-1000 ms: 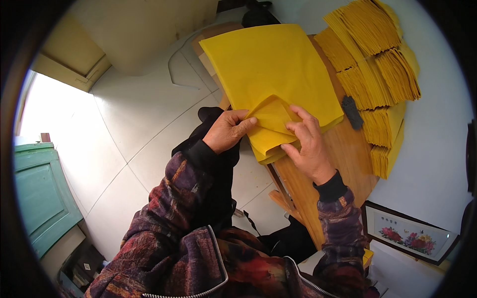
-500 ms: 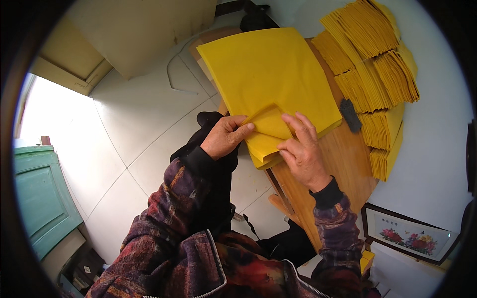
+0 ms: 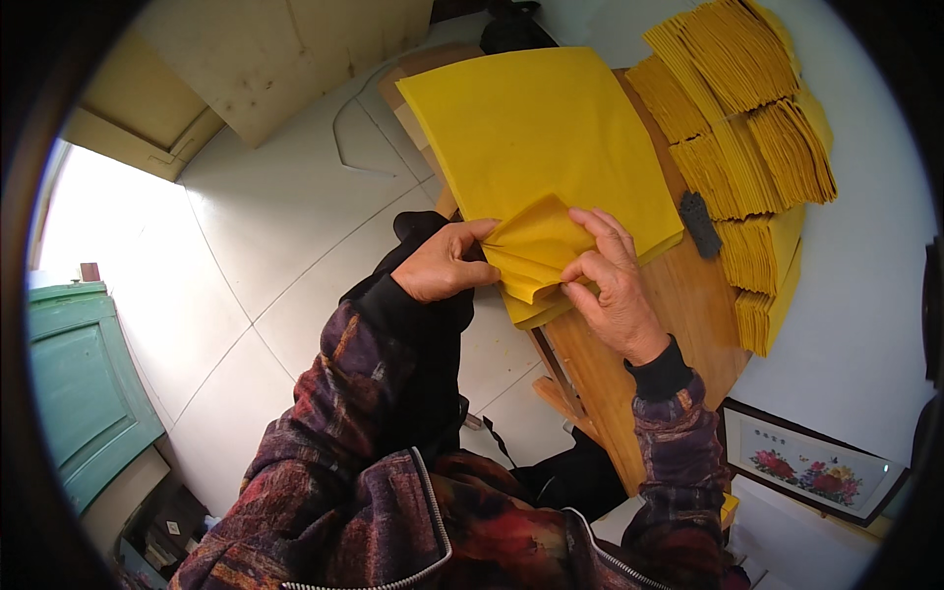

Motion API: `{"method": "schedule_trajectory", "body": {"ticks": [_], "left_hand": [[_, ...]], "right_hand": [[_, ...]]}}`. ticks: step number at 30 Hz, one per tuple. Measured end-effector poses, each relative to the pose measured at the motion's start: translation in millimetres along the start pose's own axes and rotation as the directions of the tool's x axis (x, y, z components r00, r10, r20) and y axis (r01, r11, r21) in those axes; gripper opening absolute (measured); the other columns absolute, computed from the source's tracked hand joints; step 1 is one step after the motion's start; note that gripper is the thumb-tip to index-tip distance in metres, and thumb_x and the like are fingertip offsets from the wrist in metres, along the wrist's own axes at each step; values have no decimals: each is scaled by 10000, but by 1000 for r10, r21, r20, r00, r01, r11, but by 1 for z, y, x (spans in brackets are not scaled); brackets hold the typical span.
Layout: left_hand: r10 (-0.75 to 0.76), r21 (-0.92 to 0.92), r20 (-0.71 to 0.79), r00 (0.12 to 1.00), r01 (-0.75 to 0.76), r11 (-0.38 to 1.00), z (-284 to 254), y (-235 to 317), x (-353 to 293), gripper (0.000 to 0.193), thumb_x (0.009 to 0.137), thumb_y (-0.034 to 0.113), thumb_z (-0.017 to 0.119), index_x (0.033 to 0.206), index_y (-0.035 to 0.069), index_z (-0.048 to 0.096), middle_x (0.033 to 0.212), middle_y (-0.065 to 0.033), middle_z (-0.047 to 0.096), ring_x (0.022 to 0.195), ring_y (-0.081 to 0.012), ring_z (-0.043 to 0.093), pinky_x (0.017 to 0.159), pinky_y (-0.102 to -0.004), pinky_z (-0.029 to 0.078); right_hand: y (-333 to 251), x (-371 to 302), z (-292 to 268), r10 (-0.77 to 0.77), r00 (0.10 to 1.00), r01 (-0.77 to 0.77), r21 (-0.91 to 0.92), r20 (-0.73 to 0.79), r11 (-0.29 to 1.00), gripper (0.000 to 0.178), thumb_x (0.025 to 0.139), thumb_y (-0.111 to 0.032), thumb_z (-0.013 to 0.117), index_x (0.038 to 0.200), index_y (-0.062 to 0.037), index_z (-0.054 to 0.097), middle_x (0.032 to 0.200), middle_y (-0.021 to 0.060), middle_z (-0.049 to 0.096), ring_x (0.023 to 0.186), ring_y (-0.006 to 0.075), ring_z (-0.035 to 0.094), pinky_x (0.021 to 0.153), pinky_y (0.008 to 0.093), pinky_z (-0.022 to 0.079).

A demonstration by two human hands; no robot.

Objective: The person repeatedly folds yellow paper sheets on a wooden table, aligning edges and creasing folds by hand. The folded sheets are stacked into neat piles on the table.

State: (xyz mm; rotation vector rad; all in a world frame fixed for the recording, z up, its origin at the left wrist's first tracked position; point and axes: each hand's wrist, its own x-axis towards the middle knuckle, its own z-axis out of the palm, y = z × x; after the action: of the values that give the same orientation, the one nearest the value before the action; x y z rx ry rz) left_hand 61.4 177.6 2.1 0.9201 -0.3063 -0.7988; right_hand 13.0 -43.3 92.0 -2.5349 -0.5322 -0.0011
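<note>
Large yellow sheets (image 3: pixel 536 123), apparently soft fabric or paper, lie stacked on the corner of a wooden table (image 3: pixel 678 324). At the stack's near edge a yellow sheet (image 3: pixel 541 236) is lifted and bent into folds between my hands. My left hand (image 3: pixel 442 261) pinches its left side between thumb and fingers. On the other side my right hand (image 3: pixel 615 285) grips the near right edge with thumb and index finger, its other fingers resting along the raised part. The underside of the fold is hidden.
Several bundles of folded yellow pieces (image 3: pixel 737 147) are piled along the wall at the right. Next to them lies a dark grey strip (image 3: pixel 699 224). A framed flower picture (image 3: pixel 811 462) leans at the lower right. A green cabinet door (image 3: pixel 84 374) stands far left.
The sheet's near flap has been raised and creased into a taller, pointed fold. Both hands keep their hold, and the right has shifted slightly.
</note>
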Motion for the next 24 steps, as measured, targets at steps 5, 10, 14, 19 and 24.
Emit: {"method": "schedule_trajectory", "body": {"ticks": [5, 10, 14, 19, 24], "left_hand": [[65, 103, -99, 993, -55, 993, 2, -14, 7, 287, 898, 39, 556, 1171, -43, 591, 1065, -39, 652, 975, -110, 579, 891, -244, 455], [124, 266, -192, 974, -70, 962, 0, -21, 8, 319, 974, 220, 555, 1122, -55, 620, 990, -41, 670, 911, -100, 579, 835, -246, 471], [120, 229, -202, 972, -72, 971, 0, -22, 9, 352, 977, 254, 550, 1119, -61, 619, 986, -44, 670, 912, -99, 578, 827, -247, 472], [112, 199, -197, 974, -72, 977, 0, -22, 9, 344, 976, 242, 552, 1122, -62, 615, 1003, -47, 665, 927, -102, 576, 840, -246, 469], [81, 135, -155, 985, -60, 989, 2, -17, 7, 349, 971, 242, 560, 1149, -54, 603, 1041, -51, 659, 957, -103, 572, 870, -251, 462]], "right_hand": [[0, -3, 1, -25, 1000, 25, -66, 1, 997, 209, 708, 25, 684, 869, -41, 569, 1371, 145, 436, 1284, 384, 375, 1041, 448, 357], [-3, -11, 8, -87, 985, 58, -186, -150, 981, 446, 669, -4, 748, 1056, -81, 540, 1403, 149, 370, 1286, 375, 375, 1045, 449, 361], [-1, -13, 10, -150, 963, 104, -203, -222, 974, 385, 676, -16, 750, 1017, -77, 581, 1407, 131, 389, 1310, 367, 352, 1051, 444, 361], [0, -13, 8, -128, 991, 116, -224, -39, 968, 171, 699, 22, 713, 829, -39, 621, 1406, 111, 432, 1340, 378, 317, 1060, 445, 345], [0, -7, 6, -91, 996, 86, -167, -22, 982, 97, 732, -16, 691, 784, -38, 613, 1389, 117, 449, 1325, 379, 332, 1053, 441, 354]]}}
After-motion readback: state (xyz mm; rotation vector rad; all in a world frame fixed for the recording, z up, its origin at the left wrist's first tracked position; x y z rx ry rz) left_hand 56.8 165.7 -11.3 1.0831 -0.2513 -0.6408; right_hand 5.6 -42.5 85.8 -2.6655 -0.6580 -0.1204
